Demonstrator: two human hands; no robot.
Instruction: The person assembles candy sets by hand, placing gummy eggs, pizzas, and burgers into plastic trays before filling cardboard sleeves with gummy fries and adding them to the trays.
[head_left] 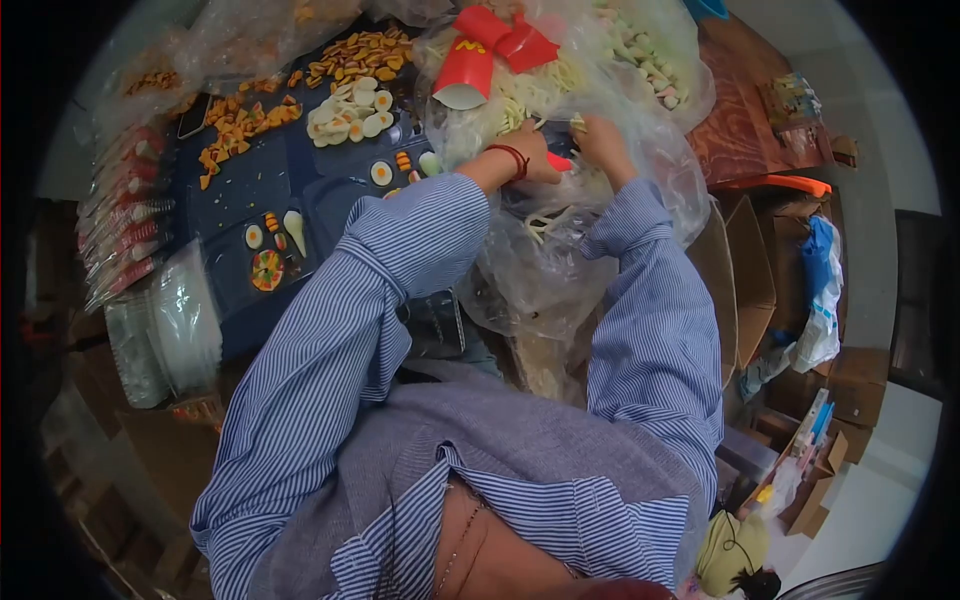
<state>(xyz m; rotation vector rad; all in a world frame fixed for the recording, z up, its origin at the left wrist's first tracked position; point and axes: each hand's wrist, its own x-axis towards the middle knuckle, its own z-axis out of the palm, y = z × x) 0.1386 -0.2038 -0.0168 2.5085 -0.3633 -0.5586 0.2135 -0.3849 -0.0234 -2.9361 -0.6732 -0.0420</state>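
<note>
**Two bare hands were deep in the pale strips**

So the biggest thing there was a dark blue surface (240, 185), off to the left of both hands. A crumpled clear bag (530, 265) spread below and around them, pale strips (510, 118) heaped just beyond. Red cartons (466, 72) lay on that heap, past the left hand (535, 155). That hand was partly curled, right by a red piece (559, 162); couldn't tell if it had hold of it. The right hand (600, 145), just beside, had its fingertips closed on a pale yellow bit (578, 123).
</note>
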